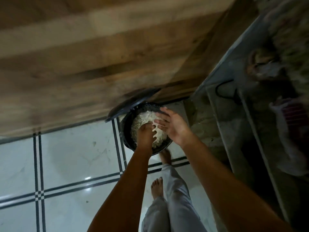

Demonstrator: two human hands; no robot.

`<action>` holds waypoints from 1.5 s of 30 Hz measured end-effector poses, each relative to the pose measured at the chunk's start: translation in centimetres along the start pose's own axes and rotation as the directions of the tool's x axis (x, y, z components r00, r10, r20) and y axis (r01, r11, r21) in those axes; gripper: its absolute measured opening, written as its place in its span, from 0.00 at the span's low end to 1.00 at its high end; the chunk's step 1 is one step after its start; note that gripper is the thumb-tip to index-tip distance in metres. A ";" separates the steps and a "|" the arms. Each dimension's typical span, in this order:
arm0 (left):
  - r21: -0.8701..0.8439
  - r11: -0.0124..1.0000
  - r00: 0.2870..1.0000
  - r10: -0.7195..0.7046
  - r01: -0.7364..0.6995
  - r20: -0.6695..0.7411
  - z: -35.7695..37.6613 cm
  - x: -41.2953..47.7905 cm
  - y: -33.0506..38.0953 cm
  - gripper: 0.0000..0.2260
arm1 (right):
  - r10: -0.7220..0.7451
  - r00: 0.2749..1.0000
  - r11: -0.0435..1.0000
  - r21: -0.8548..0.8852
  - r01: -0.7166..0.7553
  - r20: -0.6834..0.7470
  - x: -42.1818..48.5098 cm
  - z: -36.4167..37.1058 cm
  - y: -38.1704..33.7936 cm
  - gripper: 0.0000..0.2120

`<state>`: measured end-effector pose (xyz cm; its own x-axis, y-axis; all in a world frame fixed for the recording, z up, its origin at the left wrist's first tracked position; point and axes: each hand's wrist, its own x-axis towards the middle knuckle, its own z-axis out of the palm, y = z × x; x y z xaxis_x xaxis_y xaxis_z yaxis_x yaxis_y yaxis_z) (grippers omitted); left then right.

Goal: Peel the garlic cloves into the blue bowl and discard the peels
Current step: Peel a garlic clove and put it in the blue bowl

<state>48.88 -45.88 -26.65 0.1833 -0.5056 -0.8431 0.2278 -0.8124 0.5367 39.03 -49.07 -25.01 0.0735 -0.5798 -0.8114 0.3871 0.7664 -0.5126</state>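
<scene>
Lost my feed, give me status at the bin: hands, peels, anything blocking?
Left hand down over the peels, grip unclear. Right hand open above black bin. Lid up, nothing blocking.

Readable text: none can be made out anywhere in the view.
Labels or brands: none legible on the black bin [127, 136] or on its raised lid [132, 102].
Numbers or signs: none legible on the wooden cabinet front [100, 47] behind the bin, nor on the tiled floor [66, 164] to the left of the bin.
Blur: the things to the right of the bin are smeared by motion, so any print there cannot be read.
</scene>
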 end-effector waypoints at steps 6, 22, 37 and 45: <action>-0.115 0.969 0.943 0.241 -0.220 0.228 1.9 -15.1 6.8 0.17 | -0.272 0.955 0.962 -0.042 0.269 -0.117 -15.8 -1.5 -5.0 0.10; 0.092 0.853 0.458 0.182 -0.514 0.870 19.5 -42.7 -4.5 0.16 | -0.516 0.541 0.598 0.172 0.783 -0.664 -47.1 -22.6 -1.2 0.11; 0.302 0.724 0.346 -0.093 -0.620 0.933 28.9 -55.6 -28.2 0.07 | -0.246 0.236 0.621 0.034 0.783 -0.940 -60.7 -43.9 14.0 0.05; 0.392 0.688 0.374 -0.186 -0.610 0.909 30.9 -55.9 -31.0 0.05 | -0.186 0.007 0.948 -0.177 0.266 -0.983 -59.5 -49.0 18.0 0.06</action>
<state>1.97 -1.38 2.80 -0.8427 -0.3016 -0.4459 -0.3303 -0.3643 0.8707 -3.45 12.76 0.33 -0.9745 0.1253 -0.1860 0.2232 0.6212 -0.7512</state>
